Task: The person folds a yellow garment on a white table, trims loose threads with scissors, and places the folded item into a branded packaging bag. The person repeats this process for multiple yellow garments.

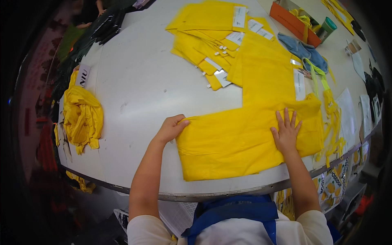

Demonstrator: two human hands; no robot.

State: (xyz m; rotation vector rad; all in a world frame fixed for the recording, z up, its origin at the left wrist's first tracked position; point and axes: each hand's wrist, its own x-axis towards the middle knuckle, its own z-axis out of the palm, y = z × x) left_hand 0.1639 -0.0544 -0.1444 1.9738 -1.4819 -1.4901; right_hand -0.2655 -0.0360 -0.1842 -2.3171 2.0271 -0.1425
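A folded yellow garment [228,143] of thin fabric lies along the near edge of the table in front of me. With thumb and fingers closed, my left hand [171,128] pinches its upper left corner. My right hand [287,132] rests flat on the garment's right part, fingers spread. Just beyond the garment is a flat yellow folded piece [265,77] with a white printed label [299,85] at its right side. Farther back, several yellow packs [204,20] with white tags are piled over one another.
A crumpled yellow bundle [83,116] sits at the table's left. Toward the back right stand an orange box [286,17], a green-lidded container [328,27] and a blue cloth [304,51]. Yellow strips [331,118] trail down the right side. Dark folded material [108,28] lies back left.
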